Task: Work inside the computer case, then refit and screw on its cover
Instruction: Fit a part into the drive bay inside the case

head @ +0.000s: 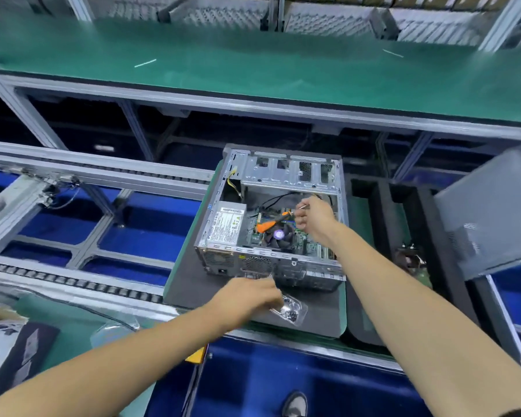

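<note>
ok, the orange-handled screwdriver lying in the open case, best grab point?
Take the screwdriver by its orange handle, from above through the case's open side. The handle lies nearly flat over the board beside the fan; its dark shaft end is already at the right hand.

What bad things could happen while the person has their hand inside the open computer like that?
1. The right hand holds an orange-handled screwdriver just above the fan and the circuit board; a slip might scratch them.
2. The left hand reaches into a small clear tray of screws near the mat's edge; a nudge could spill them.
3. The grey cover looks propped at a tilt on the right and could slide.
</note>
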`<state>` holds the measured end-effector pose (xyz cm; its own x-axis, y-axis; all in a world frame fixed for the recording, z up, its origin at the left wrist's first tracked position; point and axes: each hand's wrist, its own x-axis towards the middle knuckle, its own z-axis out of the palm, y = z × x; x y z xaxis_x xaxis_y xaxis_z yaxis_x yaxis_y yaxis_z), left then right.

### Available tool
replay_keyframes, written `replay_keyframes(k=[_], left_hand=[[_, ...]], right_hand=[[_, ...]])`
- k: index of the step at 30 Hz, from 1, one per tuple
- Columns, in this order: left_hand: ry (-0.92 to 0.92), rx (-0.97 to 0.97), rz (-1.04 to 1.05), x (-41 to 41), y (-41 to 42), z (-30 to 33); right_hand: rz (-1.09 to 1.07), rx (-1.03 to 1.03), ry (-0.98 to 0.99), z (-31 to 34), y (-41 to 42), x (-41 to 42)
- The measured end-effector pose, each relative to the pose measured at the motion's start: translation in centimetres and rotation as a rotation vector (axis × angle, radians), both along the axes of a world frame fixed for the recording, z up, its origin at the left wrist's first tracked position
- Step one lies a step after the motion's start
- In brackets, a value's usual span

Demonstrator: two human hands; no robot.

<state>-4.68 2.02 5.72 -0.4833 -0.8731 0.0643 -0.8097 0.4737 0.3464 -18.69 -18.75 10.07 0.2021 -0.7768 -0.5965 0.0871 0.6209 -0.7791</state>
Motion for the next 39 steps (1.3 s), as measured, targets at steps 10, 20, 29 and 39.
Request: replay_keyframes(k=[10,20,29,39], left_hand=[[-0.758,-0.062,-0.439,-6.0,-5.8,-4.8],[-0.74,-0.155,-0.355,-6.4,-5.4,-4.3],[-0.11,-0.443,0.109,-1.5,-4.3,-0.9],[0.065,0.107,0.341,-2.3,-15.7,3.7]], right_hand=[[0.087,0.029,-0.016,-3.3,-1.6,-2.4],[0.066,0.019,-0.071,-5.8,-1.9,-3.1],[0.096,-0.058,-0.123,-3.8,-1.9,-4.8],[0.113,-0.111,-0.18,-0.7,-1.8,-6.5]])
